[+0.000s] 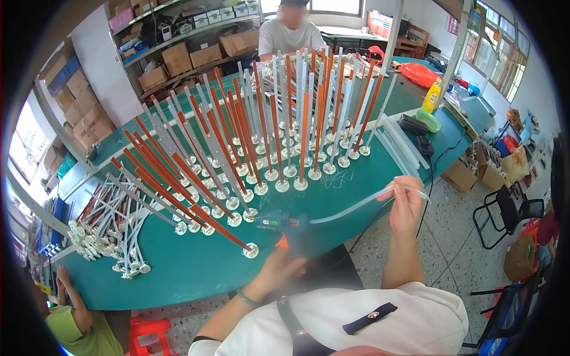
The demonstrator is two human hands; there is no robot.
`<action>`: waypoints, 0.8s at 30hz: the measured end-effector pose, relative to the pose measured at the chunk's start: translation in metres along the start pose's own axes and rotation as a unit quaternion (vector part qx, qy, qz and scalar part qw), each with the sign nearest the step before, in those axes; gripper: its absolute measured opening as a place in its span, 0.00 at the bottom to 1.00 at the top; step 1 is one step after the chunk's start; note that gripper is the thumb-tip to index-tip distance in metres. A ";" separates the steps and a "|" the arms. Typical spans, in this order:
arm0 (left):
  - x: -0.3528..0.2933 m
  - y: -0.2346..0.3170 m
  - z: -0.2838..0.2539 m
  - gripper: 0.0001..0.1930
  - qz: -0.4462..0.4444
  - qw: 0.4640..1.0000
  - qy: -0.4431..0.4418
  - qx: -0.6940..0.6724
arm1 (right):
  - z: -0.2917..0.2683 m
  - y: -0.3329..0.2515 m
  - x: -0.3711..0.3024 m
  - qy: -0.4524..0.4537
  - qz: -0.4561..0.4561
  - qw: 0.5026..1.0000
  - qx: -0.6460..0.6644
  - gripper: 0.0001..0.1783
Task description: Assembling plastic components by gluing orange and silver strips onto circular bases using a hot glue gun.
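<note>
My left hand is closed around the handle of a glue gun with an orange trigger. The gun's nozzle points left, and its rear half is blurred. A long translucent glue stick runs from the back of the gun toward the right. My right hand pinches that stick near its far end, at the table's right edge. Just beyond the gun stand many upright brown and silver strips on round white bases. The closest white base carries a brown strip tilted to the left.
Loose strips with white bases are heaped on the left of the green table. More glue sticks lie at the right, beside black boxes and a yellow bottle. One person sits opposite; another in green is at left.
</note>
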State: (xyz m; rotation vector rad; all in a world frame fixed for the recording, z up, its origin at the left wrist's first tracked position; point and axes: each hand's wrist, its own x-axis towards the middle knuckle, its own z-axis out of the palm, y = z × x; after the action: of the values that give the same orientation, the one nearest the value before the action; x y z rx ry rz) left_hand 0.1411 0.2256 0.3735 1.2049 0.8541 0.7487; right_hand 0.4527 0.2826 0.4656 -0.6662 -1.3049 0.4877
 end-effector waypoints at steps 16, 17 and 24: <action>0.001 0.000 0.002 0.08 0.024 0.999 0.009 -0.034 | -0.020 0.017 -0.007 -0.092 0.145 0.968 0.182 0.07; 0.004 0.001 0.003 0.08 0.022 0.999 0.003 -0.035 | -0.024 0.017 -0.006 -0.116 0.108 0.968 0.197 0.07; 0.001 -0.002 0.004 0.12 0.008 1.000 0.007 -0.013 | 0.011 -0.010 -0.007 -0.015 0.055 0.997 0.054 0.18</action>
State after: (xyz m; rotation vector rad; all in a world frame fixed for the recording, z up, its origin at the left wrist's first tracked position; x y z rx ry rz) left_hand 0.1453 0.2244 0.3722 1.1850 0.8443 0.7809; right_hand 0.4399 0.2725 0.4693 -0.6458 -1.2656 0.6561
